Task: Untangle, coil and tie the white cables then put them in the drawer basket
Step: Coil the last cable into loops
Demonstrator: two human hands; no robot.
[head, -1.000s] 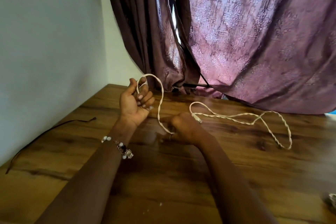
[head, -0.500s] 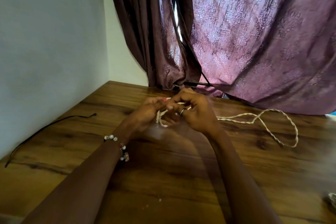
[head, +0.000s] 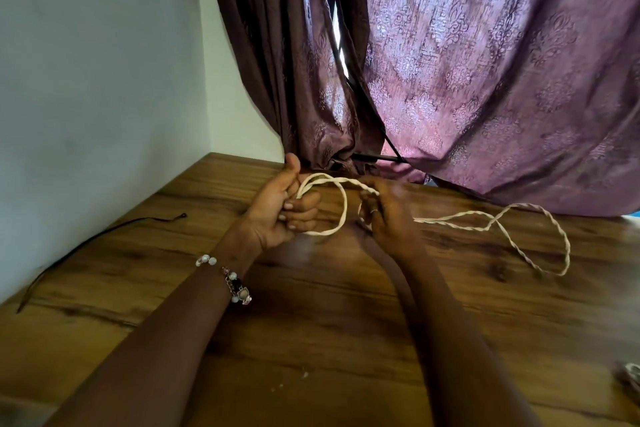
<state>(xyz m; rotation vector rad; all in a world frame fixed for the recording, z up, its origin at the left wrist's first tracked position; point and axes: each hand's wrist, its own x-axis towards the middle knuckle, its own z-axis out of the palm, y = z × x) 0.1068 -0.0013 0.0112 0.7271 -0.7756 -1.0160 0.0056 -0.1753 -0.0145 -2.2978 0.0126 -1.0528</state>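
White cable [head: 519,246], twisted along its length, mid-coil above a wooden table [head: 311,340]. Near end gathered in the left hand [head: 280,215], thumb raised, fingers curled around a loop or two. Next turn pinched by the right hand [head: 384,218], fingers closed on the strand, ring showing on one finger. Remainder trailed right from that hand and lay slack on the tabletop in a wide open bend, well apart from both hands. Judged to be the coiling step, early on: few loops made, most of the length not yet gathered, no tie in place. Next move judged to call for laying the pinched turn into the left hand's grip, then drawing in more slack without letting the twist kink or the held loops spring open. Drawer basket nowhere in view. Beaded bracelet [head: 227,279] worn on the left wrist. Thin dark cord [head: 97,239] stretched along the table's left edge beside a pale wall [head: 86,80]. Patterned purple curtain [head: 485,62] hung at the far side, its hem resting on the table. Small pale object at the near right edge, too blurred to identify.
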